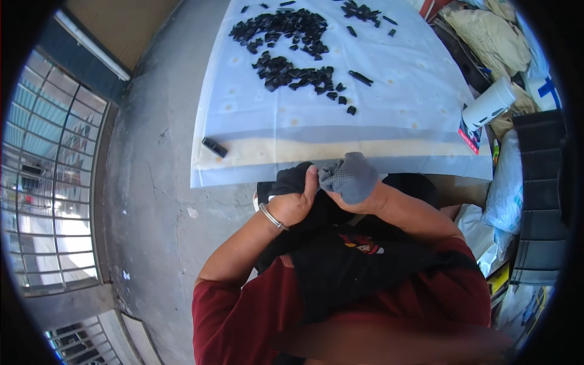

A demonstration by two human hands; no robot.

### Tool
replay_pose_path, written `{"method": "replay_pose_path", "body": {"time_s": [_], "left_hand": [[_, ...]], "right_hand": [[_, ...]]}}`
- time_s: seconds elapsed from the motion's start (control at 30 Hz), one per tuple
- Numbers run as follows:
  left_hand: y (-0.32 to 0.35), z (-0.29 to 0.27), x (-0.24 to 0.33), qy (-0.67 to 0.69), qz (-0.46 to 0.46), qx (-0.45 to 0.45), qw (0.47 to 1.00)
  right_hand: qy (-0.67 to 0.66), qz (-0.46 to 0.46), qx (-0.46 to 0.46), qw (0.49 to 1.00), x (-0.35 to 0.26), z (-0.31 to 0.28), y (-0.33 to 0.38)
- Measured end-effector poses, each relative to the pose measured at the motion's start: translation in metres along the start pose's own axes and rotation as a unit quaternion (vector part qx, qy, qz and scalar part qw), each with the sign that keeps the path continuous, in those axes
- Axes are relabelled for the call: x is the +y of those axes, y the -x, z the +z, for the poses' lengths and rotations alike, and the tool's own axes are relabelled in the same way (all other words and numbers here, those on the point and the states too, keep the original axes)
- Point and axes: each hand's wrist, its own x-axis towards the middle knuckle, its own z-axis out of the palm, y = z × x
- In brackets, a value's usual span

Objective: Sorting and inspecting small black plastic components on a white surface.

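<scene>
My left hand (293,202), with a metal bangle on the wrist, grips a bunched black cloth (340,261) that hangs down over my lap. My right hand (359,198) is mostly covered by a grey dotted glove (353,176) and holds it beside my left thumb. Both hands meet just below the near edge of a table covered with a white plastic sheet (389,103). On the sheet lie piles of several small black parts (292,73) and a single black part (214,146) at the near left corner.
A grey concrete floor (158,170) lies to the left, with a barred window (48,182) beyond. On the right stand a white roll (488,103), stuffed sacks (486,36), white plastic bags (505,182) and dark stacked crates (538,201).
</scene>
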Motion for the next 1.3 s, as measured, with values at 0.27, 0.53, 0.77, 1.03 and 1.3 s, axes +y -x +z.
{"method": "replay_pose_path", "body": {"time_s": [0.27, 0.53, 0.77, 1.03, 1.3], "left_hand": [[-0.090, 0.029, -0.012, -0.219, 0.091, 0.022, 0.971], [-0.144, 0.074, -0.012, -0.319, 0.104, -0.067, 0.940], [-0.133, 0.075, -0.024, -0.308, 0.149, 0.005, 0.940], [-0.136, 0.070, -0.018, -0.281, 0.186, -0.035, 0.941], [-0.130, 0.076, -0.017, -0.315, 0.120, -0.043, 0.941]], "right_hand": [[0.167, 0.245, -0.032, 0.954, 0.117, -0.054, -0.023], [0.245, 0.172, 0.027, 0.954, 0.193, -0.022, -0.041], [0.024, 0.192, 0.101, 0.976, 0.146, -0.030, -0.013], [-0.080, 0.262, 0.118, 0.954, 0.137, -0.039, 0.010], [-0.001, 0.206, 0.060, 0.977, 0.113, -0.042, 0.009]]}}
